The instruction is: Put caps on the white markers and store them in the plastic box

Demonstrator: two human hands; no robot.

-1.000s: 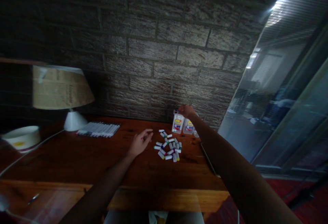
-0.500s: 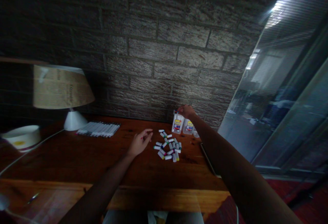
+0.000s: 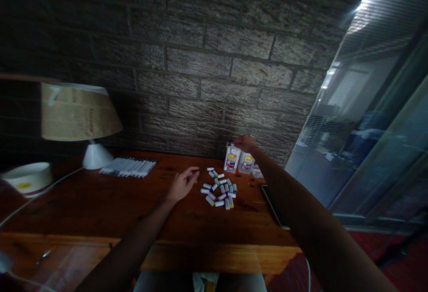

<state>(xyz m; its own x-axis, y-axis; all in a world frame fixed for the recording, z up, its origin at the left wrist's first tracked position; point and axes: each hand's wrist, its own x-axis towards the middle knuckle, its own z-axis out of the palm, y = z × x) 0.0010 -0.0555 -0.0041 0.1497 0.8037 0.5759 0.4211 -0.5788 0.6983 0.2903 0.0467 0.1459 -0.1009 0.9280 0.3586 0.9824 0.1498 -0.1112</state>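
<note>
Plastic container (image 3: 231, 158) stands upright at the back of our desk (image 3: 160, 211), close to the brick wall (image 3: 187, 91), with our right hand (image 3: 245, 143) at its top. We cannot tell whether those fingers grip its rim or some small thing there, since the detail is too small and dim.

As far as we can judge, the work is partway: a row of white pens (image 3: 129, 167) lies neatly side by side, while roughly 20 short white pieces (image 3: 220, 189) with coloured ends, perhaps marker caps, are loose and ungathered in front of the container.

The container looks clear, tall and narrow, with a yellow, red and blue label facing us; something dark shows near its top edge. A 2nd container (image 3: 245, 163), similarly labelled, is just beside it.

Our left hand (image 3: 182, 185) hovers over or rests on the desk, we cannot tell which, its fingers loosely parted around nothing, near the pieces. Farther left stand a lamp (image 3: 80, 113) and a pale bowl (image 3: 28, 178).
</note>
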